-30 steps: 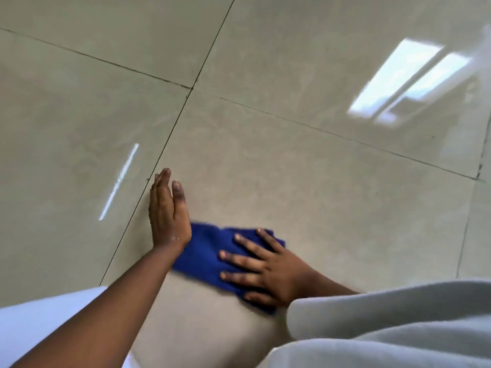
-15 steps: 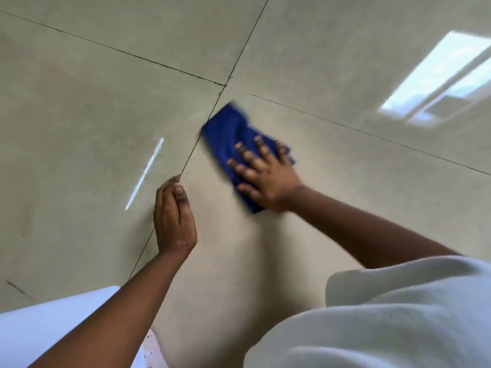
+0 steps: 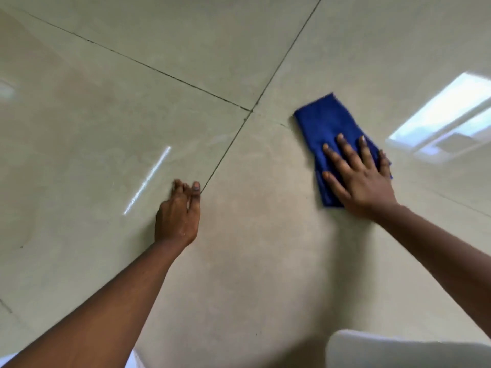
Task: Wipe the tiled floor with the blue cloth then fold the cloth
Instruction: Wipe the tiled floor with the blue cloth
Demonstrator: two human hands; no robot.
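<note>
A folded blue cloth (image 3: 322,120) lies on the glossy beige tiled floor (image 3: 260,261), right of where two dark grout lines cross (image 3: 251,110). My right hand (image 3: 360,177) presses flat on the cloth's near half with straight, spread fingers; the far half shows beyond the fingertips. My left hand (image 3: 179,215) rests on the floor to the left, fingers lightly bent with tips touching the tile beside a grout line, holding nothing.
A bright window reflection (image 3: 446,118) shines on the tile at the right. A thin streak of light (image 3: 147,180) lies left of my left hand. White clothing (image 3: 403,350) fills the bottom right corner.
My right hand has slid the cloth to the right, from the grout crossing onto the right-hand tile. My left hand stays on the floor, its fingers now more bent.
</note>
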